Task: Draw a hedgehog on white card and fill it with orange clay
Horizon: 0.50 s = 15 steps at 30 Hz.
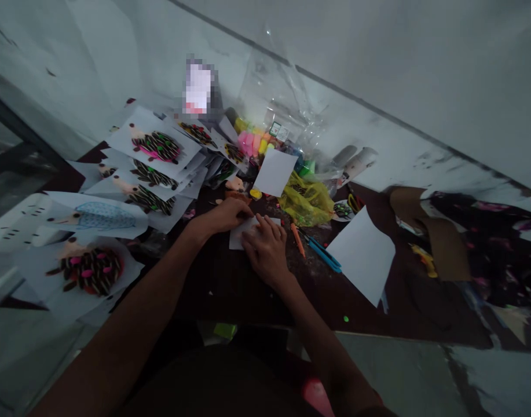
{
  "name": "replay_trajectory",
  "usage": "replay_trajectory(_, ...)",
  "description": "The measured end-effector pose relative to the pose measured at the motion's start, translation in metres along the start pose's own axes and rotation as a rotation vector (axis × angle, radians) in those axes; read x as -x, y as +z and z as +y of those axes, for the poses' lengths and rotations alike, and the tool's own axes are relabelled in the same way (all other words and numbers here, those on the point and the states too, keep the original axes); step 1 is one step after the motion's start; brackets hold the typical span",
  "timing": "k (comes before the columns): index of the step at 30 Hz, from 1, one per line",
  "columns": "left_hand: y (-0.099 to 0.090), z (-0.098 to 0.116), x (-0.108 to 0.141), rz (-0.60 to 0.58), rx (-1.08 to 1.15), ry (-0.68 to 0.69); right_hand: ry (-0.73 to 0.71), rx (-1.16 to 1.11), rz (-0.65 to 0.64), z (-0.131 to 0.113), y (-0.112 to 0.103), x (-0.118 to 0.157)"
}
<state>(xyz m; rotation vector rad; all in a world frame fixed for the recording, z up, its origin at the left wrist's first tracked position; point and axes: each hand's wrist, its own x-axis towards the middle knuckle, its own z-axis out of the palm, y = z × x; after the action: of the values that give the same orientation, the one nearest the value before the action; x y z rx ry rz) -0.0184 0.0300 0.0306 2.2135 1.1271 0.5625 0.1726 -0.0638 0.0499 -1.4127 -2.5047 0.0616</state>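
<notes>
A small white paper (236, 240) lies on the dark table (230, 295) in front of me. My right hand (266, 246) rests on it, fingers bent and close together; whatever is under them is too small and dim to make out. Just left of it, my left hand (230, 215) reaches to the paper's top edge, thumb and fingertips pressed together near the right fingertips. Beyond the left hand sits a brown and tan clay-like figure (235, 184) with a yellow piece (255, 194) beside it. An orange cutter (298, 240) and a blue cutter (323, 255) lie to the right.
Papers with hedgehog figures (154, 145) are stacked at the left. A blank sheet (363, 255) lies right, another (275, 172) at the back beside a yellow bag (307, 202) and colourful clay packs (252, 142). A lit phone (198, 87) stands behind; cardboard (445, 249) lies far right.
</notes>
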Motion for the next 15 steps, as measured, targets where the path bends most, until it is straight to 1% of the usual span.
replay_trajectory(5,0.0007,-0.0001,-0.0004,0.006,-0.013,-0.005,-0.041,0.015,-0.005,-0.0022,0.0018,-0.0003)
replay_trajectory(11,-0.0009,0.0037,-0.0002,-0.003,-0.018,-0.023,-0.039,0.005,-0.022,-0.0031,0.0030,-0.0008)
replay_trajectory(15,0.0002,0.0015,0.0001,0.010,-0.011,-0.010,0.007,-0.016,0.033,0.0026,0.0023,0.0024)
